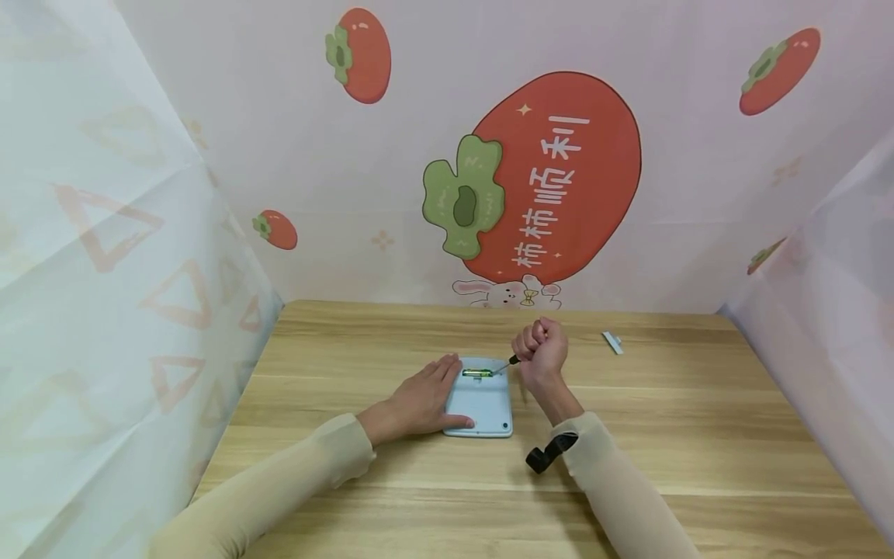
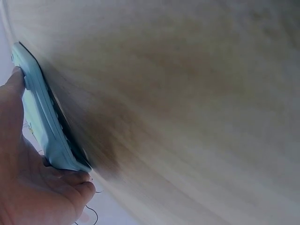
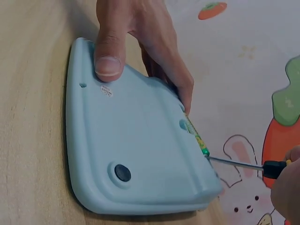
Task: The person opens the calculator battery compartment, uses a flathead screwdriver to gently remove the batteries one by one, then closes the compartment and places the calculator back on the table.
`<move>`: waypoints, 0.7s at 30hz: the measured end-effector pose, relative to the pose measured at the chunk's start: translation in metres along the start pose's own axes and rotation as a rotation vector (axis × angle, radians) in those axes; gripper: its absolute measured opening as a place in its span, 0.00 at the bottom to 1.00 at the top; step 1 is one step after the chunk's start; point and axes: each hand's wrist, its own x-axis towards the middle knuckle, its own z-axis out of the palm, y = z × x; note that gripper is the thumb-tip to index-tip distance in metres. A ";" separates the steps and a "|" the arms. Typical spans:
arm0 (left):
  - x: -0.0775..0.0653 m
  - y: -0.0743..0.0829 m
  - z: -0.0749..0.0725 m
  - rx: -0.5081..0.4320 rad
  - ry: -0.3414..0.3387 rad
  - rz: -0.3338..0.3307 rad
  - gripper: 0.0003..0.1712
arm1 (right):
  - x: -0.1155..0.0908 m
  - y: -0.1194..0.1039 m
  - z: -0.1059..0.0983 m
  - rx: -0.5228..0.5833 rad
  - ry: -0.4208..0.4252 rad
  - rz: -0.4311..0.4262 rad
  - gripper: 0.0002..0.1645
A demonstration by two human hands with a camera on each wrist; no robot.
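Note:
A light blue calculator [image 1: 482, 404] lies face down on the table, its battery slot uncovered. In that slot sits a green battery [image 1: 478, 373]. My left hand [image 1: 422, 394] holds the calculator by its left side, thumb on the back and fingers around the far end, as the left wrist view [image 2: 42, 187] also shows. My right hand [image 1: 541, 355] grips a screwdriver [image 3: 239, 163] with a black handle and thin metal shaft. Its tip is right at the end of the battery in the right wrist view.
A small light blue battery cover [image 1: 612, 342] lies at the back right of the wooden table [image 1: 670, 435]. Behind the table hangs a white cloth [image 1: 677, 194] printed with persimmons. A black strap [image 1: 552, 453] is around the right wrist.

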 end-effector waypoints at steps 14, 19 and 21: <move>0.001 0.001 0.003 0.001 0.012 0.018 0.66 | -0.013 0.012 0.039 -0.528 -0.168 -0.101 0.34; 0.001 0.001 0.001 0.017 0.003 0.009 0.67 | -0.007 0.013 0.036 -0.432 -0.120 -0.065 0.31; 0.000 0.001 0.000 0.018 -0.001 0.005 0.67 | -0.005 0.014 0.034 -0.352 -0.098 -0.058 0.31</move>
